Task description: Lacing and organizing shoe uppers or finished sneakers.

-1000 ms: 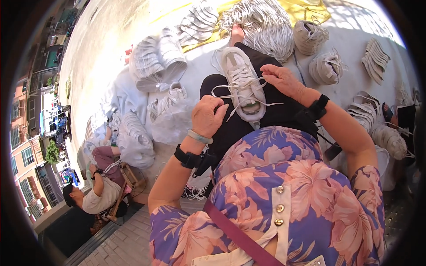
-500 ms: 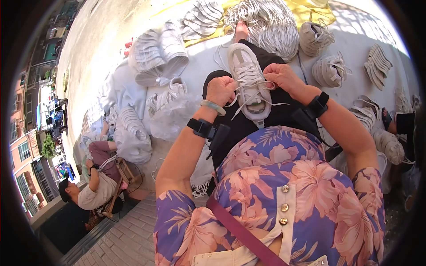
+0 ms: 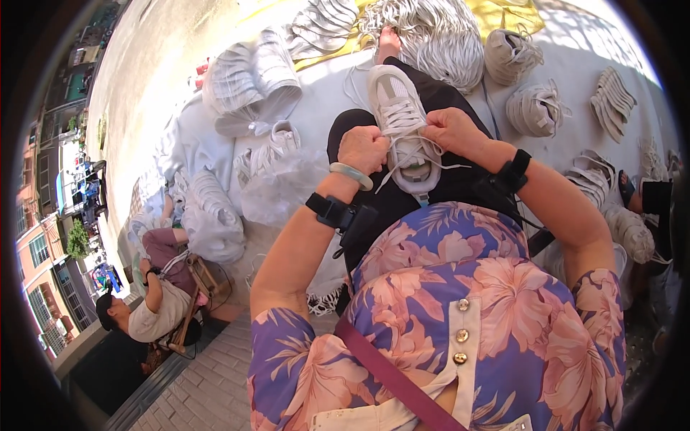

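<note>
While closed, both hands (image 3: 364, 149) apparently pinch sneaker (image 3: 402, 126) laces (image 3: 431, 154).

The person wears a short-sleeved blouse (image 3: 460, 287) in purple-blue with large pink and peach flowers and pale leaves. A cream placket (image 3: 460, 337) runs down its front with 3 small gold buttons (image 3: 461, 335). A dark maroon strap (image 3: 388, 373) crosses the chest on a slant. The trousers (image 3: 460, 179) are black. On the left wrist sit a pale green bangle (image 3: 351, 175) and, further up the forearm, a black band (image 3: 330, 211) carrying a small black box. The right wrist has a similar black band (image 3: 513, 171). Both forearms are bare.
</note>
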A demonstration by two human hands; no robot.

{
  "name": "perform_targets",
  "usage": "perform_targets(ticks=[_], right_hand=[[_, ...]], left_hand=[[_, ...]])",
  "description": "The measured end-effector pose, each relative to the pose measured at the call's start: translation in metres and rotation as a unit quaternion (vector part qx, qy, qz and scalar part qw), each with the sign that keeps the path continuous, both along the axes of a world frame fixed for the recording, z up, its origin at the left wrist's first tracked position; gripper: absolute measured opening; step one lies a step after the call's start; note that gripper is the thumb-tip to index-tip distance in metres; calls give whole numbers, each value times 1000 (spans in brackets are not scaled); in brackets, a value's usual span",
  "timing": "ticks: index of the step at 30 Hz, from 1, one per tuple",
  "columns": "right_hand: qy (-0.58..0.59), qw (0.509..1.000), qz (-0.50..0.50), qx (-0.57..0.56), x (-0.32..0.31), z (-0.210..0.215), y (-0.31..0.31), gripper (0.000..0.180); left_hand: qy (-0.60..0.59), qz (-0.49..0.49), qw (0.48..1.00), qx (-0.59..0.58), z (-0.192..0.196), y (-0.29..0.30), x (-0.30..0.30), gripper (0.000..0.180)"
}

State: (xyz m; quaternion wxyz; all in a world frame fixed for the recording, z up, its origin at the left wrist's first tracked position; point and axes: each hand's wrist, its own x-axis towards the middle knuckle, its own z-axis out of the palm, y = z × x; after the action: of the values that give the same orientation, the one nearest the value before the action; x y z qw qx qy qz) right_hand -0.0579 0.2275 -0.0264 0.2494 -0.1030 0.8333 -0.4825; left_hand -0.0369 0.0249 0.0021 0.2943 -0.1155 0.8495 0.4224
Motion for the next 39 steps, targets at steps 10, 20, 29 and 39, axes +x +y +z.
perform_targets(ticks=[10,20,29,39], right_hand=[[298,913,132,246,-42,21,9,17],[40,997,-7,-69,3,20,23,20],[184,982,48,-15,6,13,10,12],[-169,978,-95,-73,-5,-8,28,14]], left_hand=[[335,-222,863,-306,10,-20,-21,16],[-19,70,995,73,5,-37,0,11],[-56,145,974,168,4,-46,15,13],[-61,153,970,180,5,-56,45,19]])
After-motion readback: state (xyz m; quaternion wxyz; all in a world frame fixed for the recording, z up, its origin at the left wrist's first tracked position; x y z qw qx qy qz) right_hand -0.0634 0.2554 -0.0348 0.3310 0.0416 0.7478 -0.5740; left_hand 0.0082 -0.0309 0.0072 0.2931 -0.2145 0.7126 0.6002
